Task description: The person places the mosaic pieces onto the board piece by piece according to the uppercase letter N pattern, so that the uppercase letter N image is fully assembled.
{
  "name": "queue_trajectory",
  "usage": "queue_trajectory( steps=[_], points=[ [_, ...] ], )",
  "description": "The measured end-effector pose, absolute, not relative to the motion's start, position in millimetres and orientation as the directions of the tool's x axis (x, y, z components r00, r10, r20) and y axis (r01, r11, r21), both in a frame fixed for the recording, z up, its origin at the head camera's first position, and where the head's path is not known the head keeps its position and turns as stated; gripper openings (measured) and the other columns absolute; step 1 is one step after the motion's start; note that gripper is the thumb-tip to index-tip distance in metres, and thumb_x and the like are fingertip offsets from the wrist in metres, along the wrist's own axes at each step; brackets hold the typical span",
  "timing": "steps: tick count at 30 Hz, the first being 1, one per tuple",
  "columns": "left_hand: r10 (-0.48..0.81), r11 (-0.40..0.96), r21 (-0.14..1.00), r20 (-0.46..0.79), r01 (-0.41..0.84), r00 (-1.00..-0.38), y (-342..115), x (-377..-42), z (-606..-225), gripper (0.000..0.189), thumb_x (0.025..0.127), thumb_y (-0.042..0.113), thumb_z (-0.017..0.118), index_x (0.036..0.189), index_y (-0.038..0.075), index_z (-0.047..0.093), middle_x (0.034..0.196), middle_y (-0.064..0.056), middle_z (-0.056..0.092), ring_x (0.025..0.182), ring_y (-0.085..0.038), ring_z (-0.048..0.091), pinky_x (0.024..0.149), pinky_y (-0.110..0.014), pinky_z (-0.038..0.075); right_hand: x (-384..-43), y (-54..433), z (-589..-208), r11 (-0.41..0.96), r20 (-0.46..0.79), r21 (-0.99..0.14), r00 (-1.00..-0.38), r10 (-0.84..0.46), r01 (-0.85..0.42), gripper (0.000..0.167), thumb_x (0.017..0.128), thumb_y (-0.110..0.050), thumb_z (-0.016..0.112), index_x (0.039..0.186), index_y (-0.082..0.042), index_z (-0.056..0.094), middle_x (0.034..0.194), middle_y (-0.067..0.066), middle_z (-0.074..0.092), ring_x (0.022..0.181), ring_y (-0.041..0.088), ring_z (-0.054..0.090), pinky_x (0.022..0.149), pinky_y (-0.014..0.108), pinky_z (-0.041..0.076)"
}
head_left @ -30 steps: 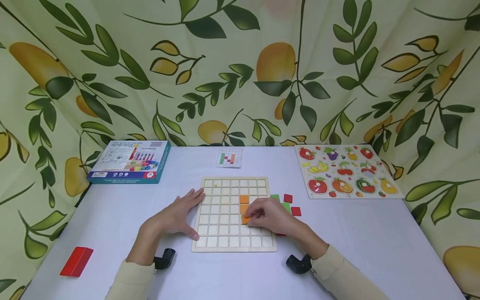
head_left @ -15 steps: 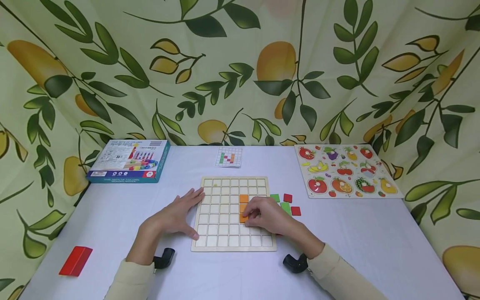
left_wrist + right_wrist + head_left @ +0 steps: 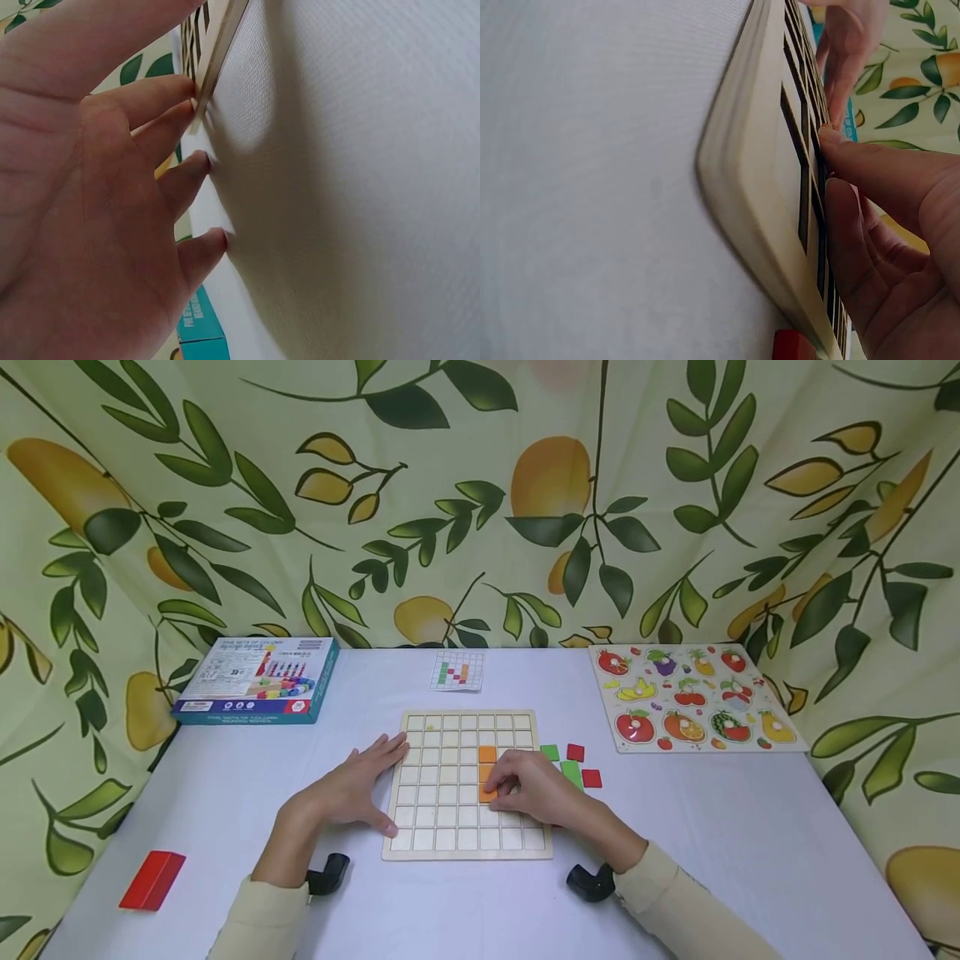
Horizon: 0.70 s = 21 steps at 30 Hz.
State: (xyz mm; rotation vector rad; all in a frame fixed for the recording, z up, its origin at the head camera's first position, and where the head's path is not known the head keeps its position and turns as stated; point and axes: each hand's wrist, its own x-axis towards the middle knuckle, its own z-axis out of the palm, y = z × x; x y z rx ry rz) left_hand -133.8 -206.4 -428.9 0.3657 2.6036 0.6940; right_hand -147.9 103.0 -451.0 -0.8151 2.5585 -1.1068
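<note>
Orange tile (image 3: 484,797) on bd (image 3: 465,855), at R hand (image 3: 534,787) fingertips.

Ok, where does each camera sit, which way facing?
Head: on the head, facing forward and down at the board; left hand, right hand and sleeves show.
Left wrist: on that wrist, facing the left hand at the board's edge.
Right wrist: on that wrist, facing the right hand over the board.
Both wrist views share the board and left hand.

Left hand (image 3: 348,791) at the grid board's (image 3: 437,817) left edge, right hand (image 3: 542,787) at an orange tile (image 3: 484,796): side entry blocked. Table (image 3: 450,910) free in front, between 2 sleeves (image 3: 258,922); narrow gap behind, before the card (image 3: 456,672). Red tiles (image 3: 592,778), green tiles (image 3: 572,774) obstruct just right.
</note>
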Motion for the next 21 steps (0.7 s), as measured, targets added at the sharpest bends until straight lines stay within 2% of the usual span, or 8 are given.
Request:
queue_trajectory(
  steps=[21],
  points=[
    [0.366,0.819,0.558,-0.323,0.136,-0.873,-208.2,-133.7,-429.0,0.123,0.059,0.037,0.098,0.16,0.011,0.033,0.174,-0.005,0.019,0.162,-0.036,0.01,0.13,-0.064,0.009,-148.7,106.5,-450.5,0.54,-0.015,-0.746,-0.801,-0.599,-0.39,0.016,0.082,-0.013,0.086,0.096,-0.019,0.08,0.095,-0.007,0.067,0.082,0.006,0.063,0.072,0.017,0.056]
  ],
)
